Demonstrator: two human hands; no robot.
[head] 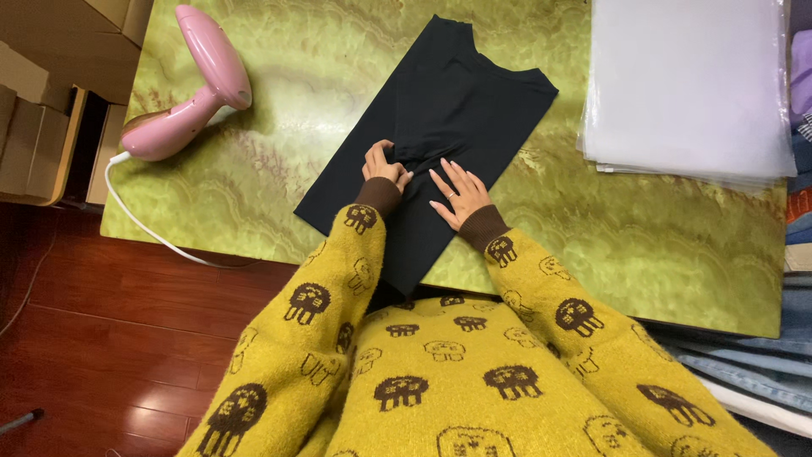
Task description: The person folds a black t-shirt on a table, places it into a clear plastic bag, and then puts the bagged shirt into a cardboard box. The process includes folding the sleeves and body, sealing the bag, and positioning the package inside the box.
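Black garment (440,135) lies folded mid-desk (592,237), its lower end overhanging the near edge. Left hand (385,165): grip pinched shut on a fabric fold. Right hand (459,193): open, flat on cloth. Pink steamer (190,93) at far-left corner

Matt black cloth garment (440,127) on a glossy green marbled tabletop (279,152); pink plastic steamer (190,93).

At centre frame a folded black shirt (440,135) lies on the green desk (643,228), the left hand (385,165) pinching its cloth, the right hand (459,193) flat beside it, a pink steamer (190,93) upper left, clear bags (685,85) upper right.
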